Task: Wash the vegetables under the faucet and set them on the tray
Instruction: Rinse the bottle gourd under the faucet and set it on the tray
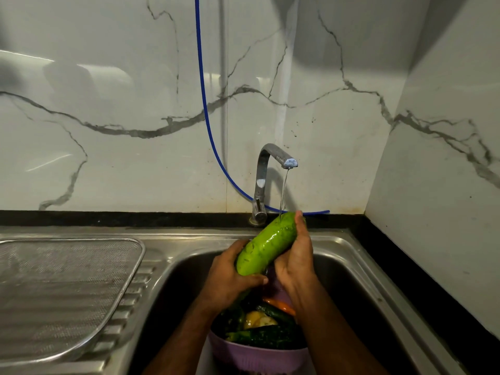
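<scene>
Head view: we hold a long, glossy light-green gourd [266,246] tilted under the thin stream from the chrome gooseneck faucet [266,182], upper end touching the water. Our left hand [232,277] is wrapped around its lower end from below; our right hand [295,255] is pressed flat along its upper right side, fingers up to the tip. Both hands are closed on it, over the stainless steel sink basin [351,269].

Risks as we judge them:
- Skin is wet and slick, so a loose grip could let it slide down into the lilac plastic bowl [257,357] of unwashed dark-green, yellow and orange vegetables [261,324] right below.
- Stream only hits one end; the lower half may stay unrinsed unless we rotate and shift it.
- The steel mesh tray [67,288] sits well apart on the left drainboard, so carrying across could drip or fumble.
</scene>
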